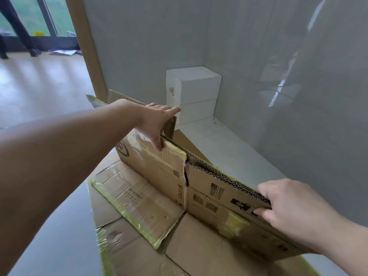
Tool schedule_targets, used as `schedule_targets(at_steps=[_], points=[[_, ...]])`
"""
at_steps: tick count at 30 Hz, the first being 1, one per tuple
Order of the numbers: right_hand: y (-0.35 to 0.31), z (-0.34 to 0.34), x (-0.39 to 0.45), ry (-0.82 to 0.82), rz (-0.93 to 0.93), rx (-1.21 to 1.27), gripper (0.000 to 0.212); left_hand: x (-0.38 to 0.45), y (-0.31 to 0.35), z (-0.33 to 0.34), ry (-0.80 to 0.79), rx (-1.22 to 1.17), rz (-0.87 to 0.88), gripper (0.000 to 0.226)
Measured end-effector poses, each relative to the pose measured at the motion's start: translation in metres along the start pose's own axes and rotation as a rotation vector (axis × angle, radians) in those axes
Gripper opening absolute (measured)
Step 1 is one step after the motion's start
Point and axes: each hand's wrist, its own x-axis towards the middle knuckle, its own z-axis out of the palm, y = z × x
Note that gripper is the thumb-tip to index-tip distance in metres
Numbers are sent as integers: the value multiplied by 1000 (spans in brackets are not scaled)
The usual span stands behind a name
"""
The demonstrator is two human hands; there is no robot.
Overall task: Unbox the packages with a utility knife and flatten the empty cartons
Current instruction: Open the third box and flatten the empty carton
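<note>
A brown cardboard carton [201,194] with yellow tape stands collapsed flat on its edge, upright, in the middle of the view. My left hand [157,122] holds its top edge at the far end, thumb on the near face and fingers over the rim. My right hand [286,202] grips the top edge at the near right end, thumb on the printed face. A taped flap [137,204] lies folded out toward me. The carton stands on more flattened cardboard [199,253] on the floor. No knife is visible.
Two stacked white boxes [196,94] sit in the corner against glossy grey walls [278,76]. A wooden door frame [85,46] is at left, with a pale floor [35,80], papers and a person's legs [18,32] beyond it.
</note>
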Motion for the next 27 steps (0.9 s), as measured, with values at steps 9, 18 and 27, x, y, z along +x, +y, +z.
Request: schedule_targets(at_steps=[9,18,27], points=[[14,2,10,94,74,121,31,-10,23,2,57,62,156,40],[77,-69,-7,390,283,-179,29,15,69,-83,552,119,111,30],[44,-80,-22,134,219,-275,23,40,82,-76,555,121,143,45]])
